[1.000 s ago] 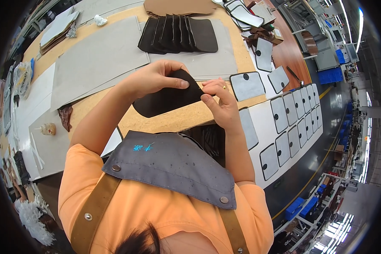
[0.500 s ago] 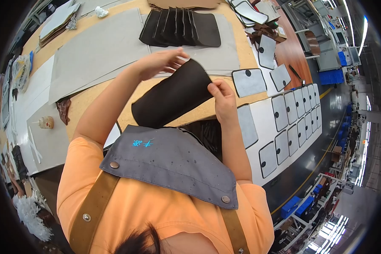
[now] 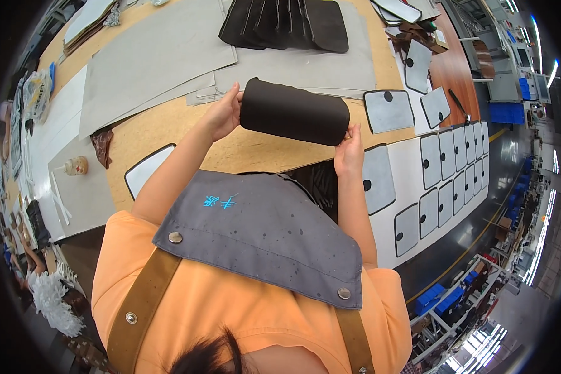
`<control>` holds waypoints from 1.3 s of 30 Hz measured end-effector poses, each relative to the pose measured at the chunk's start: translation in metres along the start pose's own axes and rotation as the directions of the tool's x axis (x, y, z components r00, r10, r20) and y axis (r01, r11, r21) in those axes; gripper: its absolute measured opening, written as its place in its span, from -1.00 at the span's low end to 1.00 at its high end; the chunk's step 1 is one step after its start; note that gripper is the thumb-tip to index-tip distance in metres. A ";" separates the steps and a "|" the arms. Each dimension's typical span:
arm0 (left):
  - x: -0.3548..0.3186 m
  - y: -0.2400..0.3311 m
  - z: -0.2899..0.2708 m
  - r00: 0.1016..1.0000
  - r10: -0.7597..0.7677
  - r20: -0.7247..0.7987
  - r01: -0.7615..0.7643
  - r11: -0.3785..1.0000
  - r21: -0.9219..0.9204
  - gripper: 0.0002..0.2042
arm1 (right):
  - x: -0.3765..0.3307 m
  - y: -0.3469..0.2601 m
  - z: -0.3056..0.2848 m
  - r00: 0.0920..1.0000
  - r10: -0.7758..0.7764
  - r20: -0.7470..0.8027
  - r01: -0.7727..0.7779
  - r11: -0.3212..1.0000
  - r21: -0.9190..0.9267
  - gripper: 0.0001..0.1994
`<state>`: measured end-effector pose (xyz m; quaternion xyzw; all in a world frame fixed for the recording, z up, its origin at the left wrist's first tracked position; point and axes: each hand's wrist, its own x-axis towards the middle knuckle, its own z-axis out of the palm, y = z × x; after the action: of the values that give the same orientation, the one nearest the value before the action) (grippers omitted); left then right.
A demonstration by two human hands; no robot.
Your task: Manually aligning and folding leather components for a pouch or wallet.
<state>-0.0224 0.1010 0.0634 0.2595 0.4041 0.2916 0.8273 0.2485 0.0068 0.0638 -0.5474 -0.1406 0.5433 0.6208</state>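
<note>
Black panel (image 3: 295, 111) is in both hands, up over the table (image 3: 162, 140) not far in from its near edge. Long side runs roughly left-right, right end a bit lower in view, panel slightly bowed.

Left hand (image 3: 223, 116): fingers closed on the panel's left end, thumb up along that end. Right hand (image 3: 350, 151): fingers pinching the right end at its near corner. Some fingertips on both hands are behind the panel, can't tell exact placement.

Toward the far edge: fanned stack of black pieces (image 3: 280, 25), overlapping, lying on gray sheets (image 3: 159, 68) that spread left.

Left side: brown scrap (image 3: 102, 148), small bottle (image 3: 76, 166) near it. Pale piece (image 3: 148, 167) with black border at the near edge, partly behind the left forearm (image 3: 181, 165).

Right edge: bordered piece (image 3: 388, 112) with black dot. Past that edge, white board (image 3: 407, 163) carries two rows of similar pieces (image 3: 431, 153).
</note>
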 end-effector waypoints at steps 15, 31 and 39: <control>0.001 -0.022 -0.006 0.974 0.217 -0.061 -0.212 0.974 0.084 -0.74 | 0.002 0.011 0.003 0.999 0.007 -0.035 -0.002 0.992 0.124 -0.65; -0.032 0.000 0.032 0.974 0.159 0.159 -0.168 0.985 0.044 -0.36 | 0.004 0.032 -0.019 0.985 0.152 -0.080 -0.130 0.964 0.230 -0.65; -0.031 -0.005 0.034 0.956 0.290 -0.043 -0.271 0.929 0.252 -0.71 | -0.002 0.021 -0.010 0.987 0.124 -0.099 -0.101 0.972 0.211 -0.64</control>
<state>-0.0089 0.0697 0.0948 0.4023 0.4280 0.3651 0.7223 0.2442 -0.0041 0.0440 -0.5169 -0.0176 0.5579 0.6491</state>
